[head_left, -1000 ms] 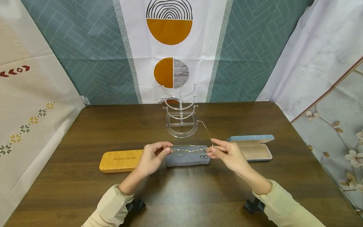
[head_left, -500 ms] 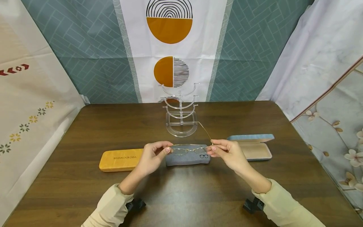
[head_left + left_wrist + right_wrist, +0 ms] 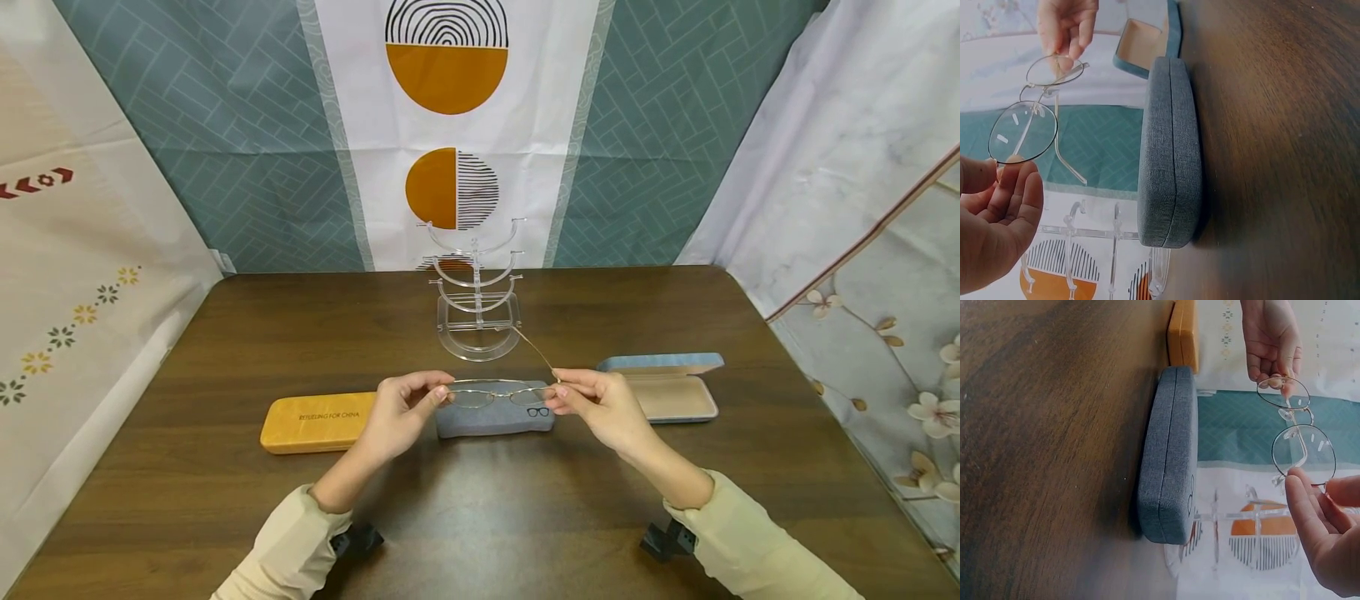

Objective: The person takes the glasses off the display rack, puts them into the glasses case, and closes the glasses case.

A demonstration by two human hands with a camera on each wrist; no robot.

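A pair of thin gold-framed eyeglasses (image 3: 472, 398) is held level above the table between both hands. My left hand (image 3: 402, 410) pinches the left end of the frame between thumb and fingers. At the other end, my right hand (image 3: 600, 407) pinches the frame near the hinge. The right temple arm (image 3: 534, 346) stretches away from me, unfolded. In the left wrist view both round lenses (image 3: 1024, 132) show, and the other hand appears beyond them. Below the eyeglasses lies a closed grey glasses case (image 3: 487, 423), apart from them.
A yellow glasses case (image 3: 318, 423) lies on the left, partly behind the left hand. To the right stands an open blue case (image 3: 675, 392) with a beige lining. Behind the eyeglasses is a clear tiered display stand (image 3: 480, 346) on the wooden table (image 3: 495, 517).
The right temple arm has swung inward a little, its tip moving left. Both hands keep their grip on the eyeglasses and stay nearly in place.
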